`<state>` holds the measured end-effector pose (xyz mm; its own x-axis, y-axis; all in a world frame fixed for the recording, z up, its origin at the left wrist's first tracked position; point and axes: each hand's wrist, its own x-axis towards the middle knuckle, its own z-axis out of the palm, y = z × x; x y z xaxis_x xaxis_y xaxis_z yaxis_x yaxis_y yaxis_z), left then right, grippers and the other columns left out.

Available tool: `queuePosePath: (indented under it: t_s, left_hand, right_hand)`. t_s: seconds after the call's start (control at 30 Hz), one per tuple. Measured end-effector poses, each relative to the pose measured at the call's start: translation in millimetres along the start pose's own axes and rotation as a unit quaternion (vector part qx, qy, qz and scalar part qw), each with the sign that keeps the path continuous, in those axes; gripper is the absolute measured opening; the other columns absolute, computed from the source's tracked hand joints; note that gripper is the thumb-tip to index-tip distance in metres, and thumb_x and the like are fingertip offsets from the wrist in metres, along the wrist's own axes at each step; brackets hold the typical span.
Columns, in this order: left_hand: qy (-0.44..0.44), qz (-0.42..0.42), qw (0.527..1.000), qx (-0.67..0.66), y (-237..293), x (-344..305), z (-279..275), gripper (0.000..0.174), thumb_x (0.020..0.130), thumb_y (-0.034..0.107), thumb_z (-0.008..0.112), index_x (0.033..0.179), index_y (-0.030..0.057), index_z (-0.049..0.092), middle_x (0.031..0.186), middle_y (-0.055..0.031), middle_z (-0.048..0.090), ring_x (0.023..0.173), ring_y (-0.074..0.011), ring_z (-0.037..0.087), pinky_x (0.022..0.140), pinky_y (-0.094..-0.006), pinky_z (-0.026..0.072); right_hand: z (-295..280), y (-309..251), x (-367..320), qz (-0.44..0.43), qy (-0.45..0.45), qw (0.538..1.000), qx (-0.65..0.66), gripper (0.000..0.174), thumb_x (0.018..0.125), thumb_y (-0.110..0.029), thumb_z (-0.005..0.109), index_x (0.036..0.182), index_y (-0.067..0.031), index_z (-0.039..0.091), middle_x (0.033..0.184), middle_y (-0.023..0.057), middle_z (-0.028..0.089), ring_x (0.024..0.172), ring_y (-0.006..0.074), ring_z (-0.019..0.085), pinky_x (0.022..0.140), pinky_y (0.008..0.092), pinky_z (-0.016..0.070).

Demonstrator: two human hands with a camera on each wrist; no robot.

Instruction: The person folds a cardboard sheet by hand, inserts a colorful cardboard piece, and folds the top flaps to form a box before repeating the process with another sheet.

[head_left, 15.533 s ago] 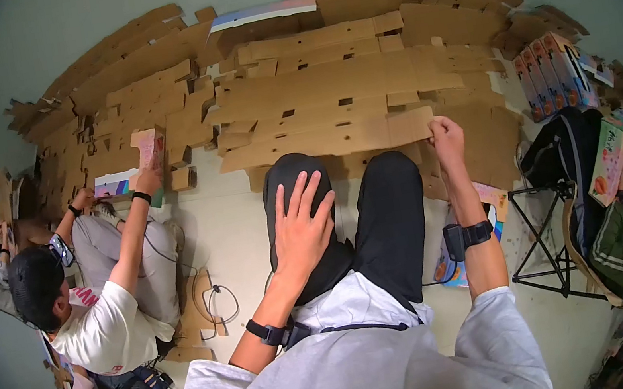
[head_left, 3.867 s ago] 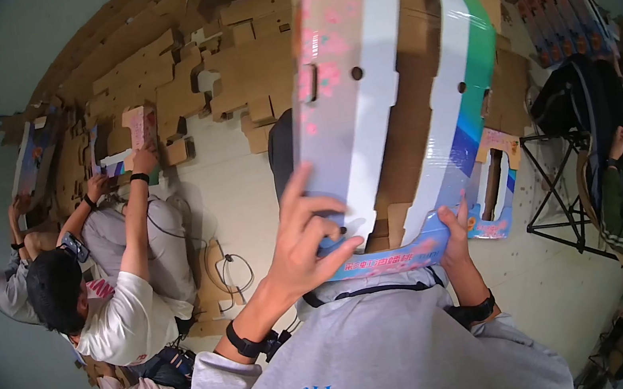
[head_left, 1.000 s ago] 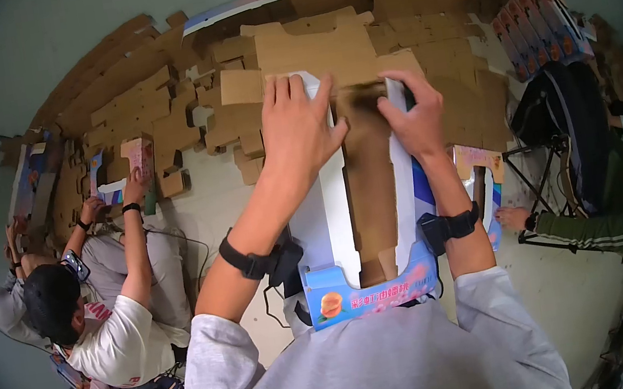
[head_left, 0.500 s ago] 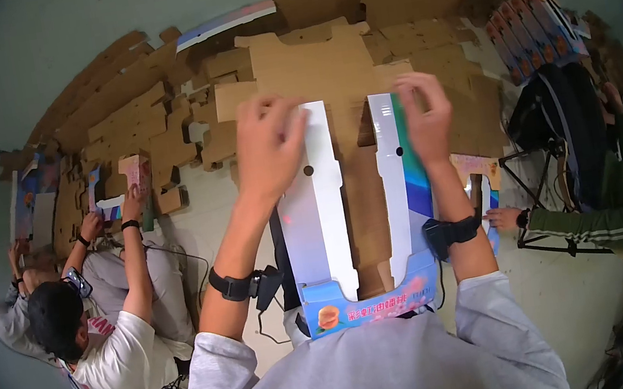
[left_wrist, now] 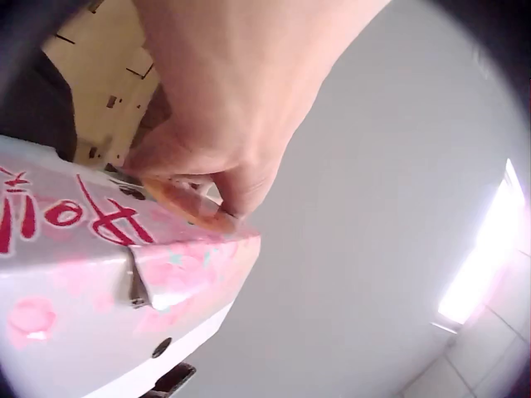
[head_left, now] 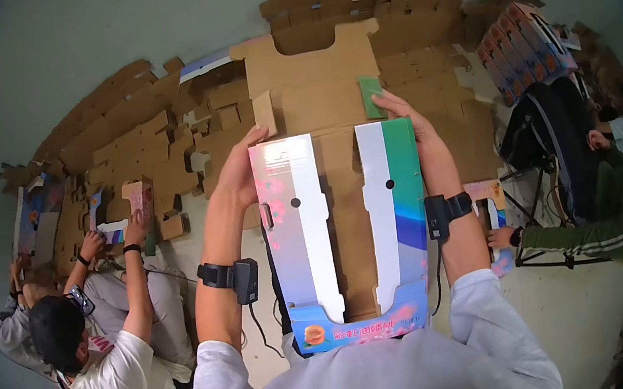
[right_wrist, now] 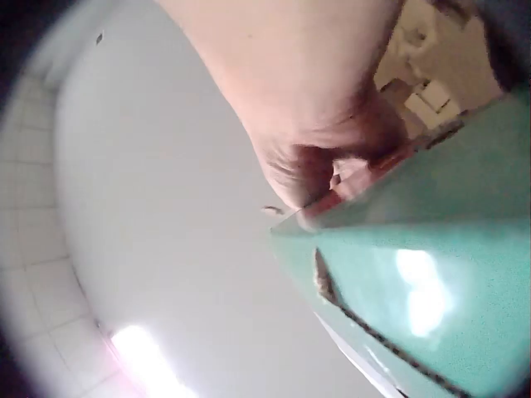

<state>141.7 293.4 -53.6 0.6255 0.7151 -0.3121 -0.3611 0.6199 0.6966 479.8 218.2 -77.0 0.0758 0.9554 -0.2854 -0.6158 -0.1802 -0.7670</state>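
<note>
A printed cardboard carton (head_left: 301, 256) lies lengthwise on the person's lap, partly folded, its white inner strips flanking a long opening. A brown end panel (head_left: 321, 96) spreads flat from its far end, with a cutout in the edge. At the far left corner, my left hand (head_left: 240, 173) grips a small tan flap (head_left: 265, 114). My right hand (head_left: 418, 126) pinches a small green flap (head_left: 372, 97) at the opposite corner, thumb on top. Close up, the left wrist view has fingers curled at the pink printed corner (left_wrist: 182, 274); the right wrist view has them at the green side (right_wrist: 415, 257).
Flat brown cardboard sheets (head_left: 436, 111) cover the floor ahead. Several upright cartons (head_left: 520, 54) stand at right. A person in a white shirt (head_left: 115, 365) works on another carton at left. From the right, a green sleeve (head_left: 592, 237) reaches toward a carton (head_left: 487, 196) on the floor.
The right hand held a flat sheet first; later a part-folded carton came onto the lap. The hands have gone from the white strips to the far corners, and the small flaps now stand folded up.
</note>
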Motion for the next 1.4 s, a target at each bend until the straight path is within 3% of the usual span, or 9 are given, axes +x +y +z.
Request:
queuePosePath:
  t_s: [0.23,0.37,0.6,0.63,0.7,0.93,1.03,1.23,1.4]
  left_hand:
    - [0.104,0.144,0.981,0.074,4,-16,20,0.033,0.098,0.013,0.056,0.130,0.0077,0.061,0.117,-0.0039,0.065,0.097,-0.0142,0.064,0.083,-0.0325,0.0548]
    - [0.055,0.181,0.981,-0.051,7,-39,33,0.028,0.101,0.021,0.052,0.123,0.0075,0.063,0.116,-0.0053,0.064,0.102,-0.0166,0.061,0.091,-0.0360,0.0527]
    - [-0.023,0.177,0.979,0.094,1,-53,14,0.022,0.095,0.020,0.060,0.106,0.0022,0.066,0.125,-0.0140,0.065,0.121,-0.0242,0.061,0.107,-0.0359,0.0485]
    - [-0.020,0.159,0.979,0.123,4,-61,17,0.021,0.094,0.019,0.061,0.106,0.0022,0.066,0.130,-0.0147,0.062,0.121,-0.0240,0.061,0.108,-0.0362,0.0486]
    - [-0.035,0.153,0.970,0.185,1,-63,11,0.032,0.090,0.014,0.061,0.119,0.0023,0.065,0.147,-0.0151,0.051,0.128,-0.0243,0.060,0.108,-0.0343,0.0508]
    - [-0.040,0.090,0.975,0.200,16,-86,28,0.059,0.091,0.001,0.052,0.150,0.0011,0.057,0.169,-0.0139,0.035,0.143,-0.0268,0.053,0.115,-0.0381,0.0499]
    - [-0.021,0.033,0.984,0.171,26,-92,30,0.051,0.100,0.015,0.054,0.149,0.0015,0.056,0.164,-0.0121,0.045,0.134,-0.0227,0.058,0.108,-0.0355,0.0521]
    - [0.192,0.185,0.923,0.279,-27,-76,57,0.042,0.102,0.014,0.048,0.139,0.0065,0.066,0.168,-0.0129,0.037,0.145,-0.0258,0.048,0.115,-0.0364,0.0424]
    - [0.196,0.264,0.861,0.389,-44,-70,42,0.037,0.106,0.009,0.043,0.133,0.0045,0.068,0.167,-0.0121,0.038,0.150,-0.0272,0.042,0.120,-0.0361,0.0355]
  right_hand:
    - [5,-16,-16,-0.094,-0.015,0.985,-0.146,0.028,0.102,-0.017,0.067,0.126,-0.0051,0.061,0.112,0.0075,0.072,0.100,0.0142,0.068,0.082,0.0305,0.0568]
    - [-16,-8,-17,-0.115,-0.228,0.964,0.067,0.024,0.105,-0.023,0.061,0.114,-0.0013,0.065,0.119,0.0157,0.074,0.104,0.0185,0.069,0.088,0.0286,0.0553]
    - [34,-36,-72,-0.134,-0.069,0.958,-0.245,0.014,0.104,-0.012,0.065,0.106,0.0013,0.069,0.118,0.0171,0.075,0.098,0.0180,0.072,0.088,0.0318,0.0583]
    - [38,-40,-80,-0.117,-0.032,0.924,-0.364,0.012,0.101,-0.002,0.062,0.110,0.0010,0.068,0.133,0.0189,0.070,0.115,0.0198,0.067,0.102,0.0355,0.0535]
    - [44,-36,-90,-0.144,-0.078,0.905,-0.393,0.016,0.097,0.002,0.062,0.111,-0.0009,0.069,0.145,0.0188,0.063,0.120,0.0178,0.064,0.104,0.0314,0.0515]
    - [36,9,-75,-0.184,0.068,0.947,-0.255,0.019,0.090,0.007,0.058,0.105,-0.0024,0.064,0.153,0.0244,0.055,0.130,0.0236,0.059,0.109,0.0324,0.0457]
    - [33,17,-74,-0.210,0.081,0.947,-0.230,0.019,0.091,0.008,0.054,0.104,-0.0031,0.061,0.152,0.0241,0.055,0.128,0.0229,0.059,0.109,0.0316,0.0446]
    - [28,31,-65,-0.257,0.117,0.932,-0.225,0.017,0.097,0.007,0.047,0.102,-0.0033,0.060,0.147,0.0227,0.058,0.128,0.0215,0.058,0.110,0.0304,0.0424]
    - [20,50,-62,-0.285,0.149,0.906,-0.276,0.016,0.103,0.004,0.043,0.105,-0.0025,0.058,0.140,0.0203,0.061,0.126,0.0214,0.059,0.110,0.0301,0.0427]
